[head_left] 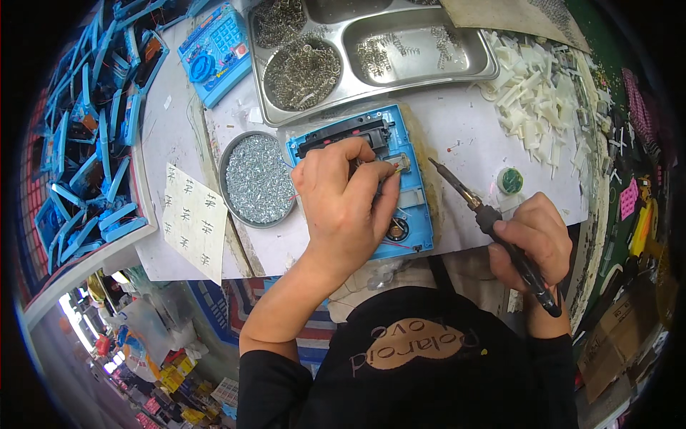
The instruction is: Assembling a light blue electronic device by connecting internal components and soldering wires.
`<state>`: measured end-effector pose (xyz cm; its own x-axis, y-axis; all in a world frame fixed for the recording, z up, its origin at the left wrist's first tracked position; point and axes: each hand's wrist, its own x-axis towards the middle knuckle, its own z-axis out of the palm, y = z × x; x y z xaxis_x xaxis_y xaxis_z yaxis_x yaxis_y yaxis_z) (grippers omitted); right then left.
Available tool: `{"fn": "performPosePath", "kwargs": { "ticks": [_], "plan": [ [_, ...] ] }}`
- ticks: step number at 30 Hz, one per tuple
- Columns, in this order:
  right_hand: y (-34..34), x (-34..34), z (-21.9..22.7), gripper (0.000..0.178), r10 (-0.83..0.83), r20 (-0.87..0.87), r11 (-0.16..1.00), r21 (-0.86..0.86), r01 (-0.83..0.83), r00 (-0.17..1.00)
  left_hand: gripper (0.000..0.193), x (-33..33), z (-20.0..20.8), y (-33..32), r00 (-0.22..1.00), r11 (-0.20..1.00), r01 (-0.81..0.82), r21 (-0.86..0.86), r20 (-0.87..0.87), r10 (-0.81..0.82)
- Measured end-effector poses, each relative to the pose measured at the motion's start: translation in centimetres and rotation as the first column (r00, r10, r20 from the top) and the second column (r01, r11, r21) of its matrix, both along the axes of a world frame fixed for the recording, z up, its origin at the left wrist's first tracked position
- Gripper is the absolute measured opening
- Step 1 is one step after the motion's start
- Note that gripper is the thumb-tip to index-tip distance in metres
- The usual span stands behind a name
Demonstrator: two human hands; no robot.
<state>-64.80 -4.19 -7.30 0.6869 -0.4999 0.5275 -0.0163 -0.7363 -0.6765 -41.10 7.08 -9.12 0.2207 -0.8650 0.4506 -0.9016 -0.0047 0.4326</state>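
Note:
A blue plastic toy housing (420, 214) lies face down in front of me, its inside showing black parts, thin wires and a round speaker (397, 229). My left hand (343, 196) reaches over it, finger and thumb pinched near a small metal-and-white part (401, 163). Whatever the fingertips hold is too small to make out; a bit of thin wire shows beside them. To the right, my right hand (536, 243) is wrapped round the black handle of a soldering iron (493, 223). Its dark tip points up and left, just off the housing's right edge.
A round tray of small screws (259, 179) and a marked paper sheet (193, 222) lie left. Behind are a steel tray (421, 71) with springs and a blue toy phone (214, 53). White plastic pieces (532, 100) and a green round tin (510, 181) lie right; blue housings (93, 143) fill the far left.

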Motion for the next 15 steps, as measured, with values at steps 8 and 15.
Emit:
{"fn": "performPosePath", "kwargs": {
  "ticks": [8, 15],
  "plan": [
    [-0.3, 0.5, -0.3, 0.036, 0.015, 0.015, 1.0, 0.002, -0.015, 1.0, 0.019, 0.5, -0.3, -0.3, 0.997, 0.999, 0.017, -0.044, -0.069, -0.02],
    [-0.6, 1.3, -0.5, 0.038, 0.038, 0.012, 0.999, -0.013, -0.038, 0.999, 0.019, 0.3, 1.2, -1.2, 0.999, 0.998, 0.025, 0.053, 0.026, -0.026]
  ]
}}
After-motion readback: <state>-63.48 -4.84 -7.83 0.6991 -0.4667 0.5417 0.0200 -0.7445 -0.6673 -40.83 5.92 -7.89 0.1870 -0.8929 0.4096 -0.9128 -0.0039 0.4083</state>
